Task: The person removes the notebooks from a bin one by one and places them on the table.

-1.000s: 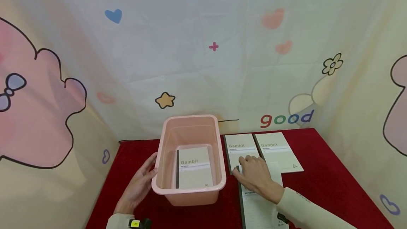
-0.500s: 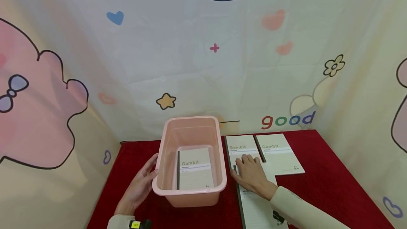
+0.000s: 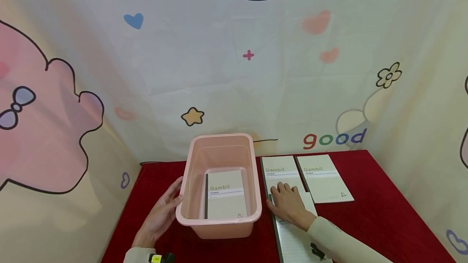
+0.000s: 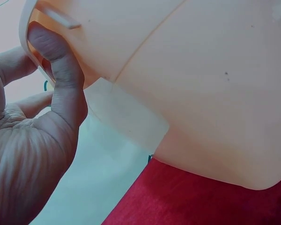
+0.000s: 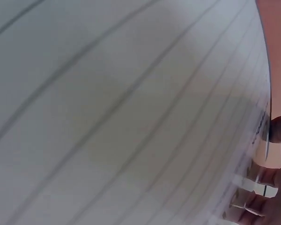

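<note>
My R hand (image 3: pixel 290 207) grips the near nb (image 3: pixel 294 242) at its far end, right of the tub (image 3: pixel 223 231): fingers bent over the cover, thumb at the dark spine edge on the tub side. Wrist view: lined cover fills most of it, thumb & a few fingertips at its R side; can't tell if the fingertips go under the paper. My L hand (image 3: pixel 159 217) has a narrow hold on the tub's L rim, thumb hooked inside, fingers outside.

In the tub, flat on the floor of it, cover up: the tub nb (image 3: pixel 226 198), "Gambit" title legible. Right of the tub, beyond the near nb: the mid nb (image 3: pixel 281 169), its lower part hidden by my R hand & the near nb. Farther right of the tub, beside the mid nb: the R nb (image 3: pixel 325 180), same print, dark spine too.

All on red cloth (image 3: pixel 376 218), incl. the tub. L of & below the tub, a black wrist device (image 3: pixel 156 258) w/ a yellow patch. Behind the tub, a pale backdrop (image 3: pixel 226 76) w/ hearts, stars, etc.; "good" in colored letters up & right of the tub.
</note>
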The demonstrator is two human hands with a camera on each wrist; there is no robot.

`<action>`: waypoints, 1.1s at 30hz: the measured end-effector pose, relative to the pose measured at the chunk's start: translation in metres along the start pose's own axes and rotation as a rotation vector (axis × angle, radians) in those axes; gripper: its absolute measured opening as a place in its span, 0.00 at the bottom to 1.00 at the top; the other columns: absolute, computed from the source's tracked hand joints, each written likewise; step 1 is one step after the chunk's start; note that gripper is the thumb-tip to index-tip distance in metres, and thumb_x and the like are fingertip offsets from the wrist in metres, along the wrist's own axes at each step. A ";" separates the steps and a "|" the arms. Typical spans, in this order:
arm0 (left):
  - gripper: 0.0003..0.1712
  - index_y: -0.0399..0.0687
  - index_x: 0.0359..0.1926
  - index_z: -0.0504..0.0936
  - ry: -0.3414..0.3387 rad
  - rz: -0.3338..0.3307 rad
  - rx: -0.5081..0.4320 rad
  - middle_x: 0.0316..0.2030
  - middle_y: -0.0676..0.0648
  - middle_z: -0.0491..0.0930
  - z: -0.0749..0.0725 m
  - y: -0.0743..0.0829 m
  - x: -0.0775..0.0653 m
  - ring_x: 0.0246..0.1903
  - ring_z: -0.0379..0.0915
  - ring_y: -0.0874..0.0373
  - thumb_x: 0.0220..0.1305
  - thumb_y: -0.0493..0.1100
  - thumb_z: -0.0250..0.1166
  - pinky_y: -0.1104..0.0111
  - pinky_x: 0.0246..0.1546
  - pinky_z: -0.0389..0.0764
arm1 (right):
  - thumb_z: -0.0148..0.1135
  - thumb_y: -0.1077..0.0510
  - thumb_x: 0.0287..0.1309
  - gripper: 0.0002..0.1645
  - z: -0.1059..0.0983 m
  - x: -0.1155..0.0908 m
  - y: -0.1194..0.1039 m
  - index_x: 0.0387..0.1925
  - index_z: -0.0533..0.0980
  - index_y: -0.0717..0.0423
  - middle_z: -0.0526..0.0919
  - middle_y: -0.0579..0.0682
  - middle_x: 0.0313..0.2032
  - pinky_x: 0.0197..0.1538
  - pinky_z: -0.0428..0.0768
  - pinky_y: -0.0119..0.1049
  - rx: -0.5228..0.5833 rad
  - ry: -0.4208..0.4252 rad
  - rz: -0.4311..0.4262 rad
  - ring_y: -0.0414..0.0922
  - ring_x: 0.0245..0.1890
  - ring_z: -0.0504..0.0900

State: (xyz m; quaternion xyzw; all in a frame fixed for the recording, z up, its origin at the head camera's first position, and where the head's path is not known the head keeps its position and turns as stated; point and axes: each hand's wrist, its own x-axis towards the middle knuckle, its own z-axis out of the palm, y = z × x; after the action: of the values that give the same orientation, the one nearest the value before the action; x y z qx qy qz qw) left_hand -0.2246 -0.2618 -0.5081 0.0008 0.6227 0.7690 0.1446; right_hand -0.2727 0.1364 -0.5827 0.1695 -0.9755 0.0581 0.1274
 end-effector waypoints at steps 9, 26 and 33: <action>0.37 0.66 0.75 0.54 0.000 -0.006 -0.013 0.74 0.49 0.51 0.000 -0.001 0.000 0.69 0.60 0.44 0.71 0.42 0.58 0.54 0.63 0.73 | 0.62 0.48 0.57 0.12 0.006 -0.008 0.008 0.34 0.73 0.51 0.73 0.50 0.31 0.37 0.74 0.51 -0.015 -0.005 -0.059 0.51 0.35 0.76; 0.38 0.66 0.75 0.52 -0.001 0.002 -0.006 0.74 0.49 0.50 -0.001 0.000 -0.002 0.64 0.68 0.50 0.71 0.43 0.59 0.61 0.57 0.80 | 0.67 0.49 0.55 0.20 -0.053 -0.013 0.010 0.49 0.76 0.49 0.78 0.51 0.46 0.45 0.76 0.54 0.014 0.121 -0.083 0.53 0.47 0.78; 0.39 0.66 0.76 0.52 0.005 0.004 0.001 0.76 0.52 0.48 -0.001 -0.001 0.000 0.65 0.66 0.51 0.70 0.44 0.59 0.62 0.58 0.79 | 0.65 0.48 0.57 0.27 -0.097 -0.004 0.012 0.57 0.73 0.49 0.78 0.55 0.50 0.48 0.77 0.57 -0.009 0.163 -0.132 0.55 0.51 0.78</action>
State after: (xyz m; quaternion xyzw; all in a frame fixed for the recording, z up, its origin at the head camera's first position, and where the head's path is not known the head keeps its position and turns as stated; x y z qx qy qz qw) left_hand -0.2241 -0.2624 -0.5092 0.0000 0.6233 0.7691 0.1417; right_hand -0.2503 0.1638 -0.4913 0.2274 -0.9490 0.0586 0.2106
